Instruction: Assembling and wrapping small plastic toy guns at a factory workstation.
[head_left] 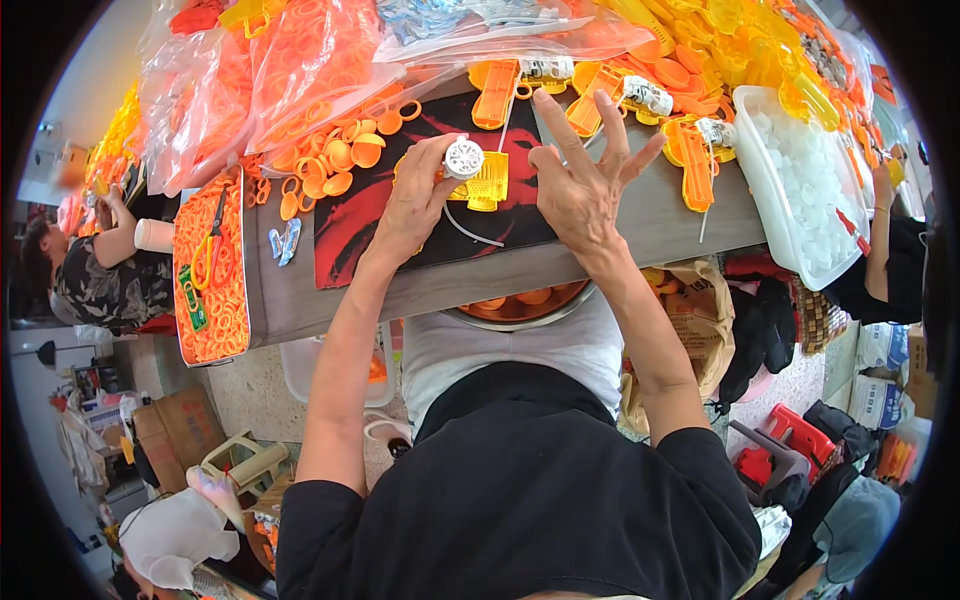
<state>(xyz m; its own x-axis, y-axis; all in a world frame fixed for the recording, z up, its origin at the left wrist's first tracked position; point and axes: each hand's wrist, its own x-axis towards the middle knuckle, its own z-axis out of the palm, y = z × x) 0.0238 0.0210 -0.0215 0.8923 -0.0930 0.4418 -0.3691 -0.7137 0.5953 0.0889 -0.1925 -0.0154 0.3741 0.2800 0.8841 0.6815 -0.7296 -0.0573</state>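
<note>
My left hand [415,195] is closed around a white cylinder with a slotted round end [463,158], held above the mat. Just beside and partly behind it is a yellow translucent plastic housing [489,182]; whether my fingers also grip this housing is hidden. A thin white tube [474,228] curves out below the housing toward the mat's near part. My right hand [585,195] hovers to the right with its fingers spread, apart from the cylinder and holding nothing visible. Under both hands lies a black and red mat [345,245].
Orange housings with white cylinders and tubes [690,165] line the table's far side. Orange caps [335,160] lie left of the mat, near a box of orange rings [212,330] with scissors [212,250] on top. A white tub [800,190] holds clear pieces. Co-workers sit at both sides.
</note>
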